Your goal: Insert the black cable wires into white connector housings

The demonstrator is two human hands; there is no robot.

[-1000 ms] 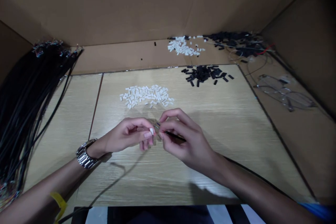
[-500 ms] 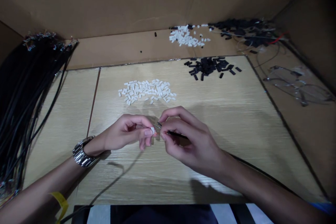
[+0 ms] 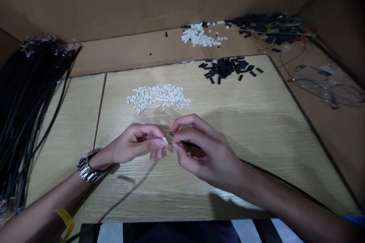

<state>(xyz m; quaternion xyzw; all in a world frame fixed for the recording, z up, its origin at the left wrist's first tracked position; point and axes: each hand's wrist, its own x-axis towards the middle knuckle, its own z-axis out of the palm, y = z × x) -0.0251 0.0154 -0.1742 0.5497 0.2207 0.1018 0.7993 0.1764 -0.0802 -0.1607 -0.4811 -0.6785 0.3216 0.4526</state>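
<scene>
Between the thumb and forefinger of my left hand (image 3: pixel 144 142) is a small white connector housing (image 3: pixel 164 141), pinched near its end. My right hand (image 3: pixel 202 146) is closed on the end of a black cable (image 3: pixel 189 144), close to where thin coloured wires come out. A reddish wire (image 3: pixel 167 144) shows in the narrow gap between the hands, beside the housing. Some thin dark and pale wire ends (image 3: pixel 170 134) stick out above it, near my right fingertips. Whether a wire sits inside the housing I cannot tell.
Loose white housings (image 3: pixel 158 97) lie beyond my hands, with black pieces (image 3: pixel 226 69) farther right. More white pieces (image 3: pixel 199 36) are by the cardboard wall. A thick bundle of black cables (image 3: pixel 28 95) fills the left side. Glasses (image 3: pixel 327 83) rest at the right.
The view has shifted slightly. Both hands keep their grips and stay close together, with hardly any movement relative to each other.
</scene>
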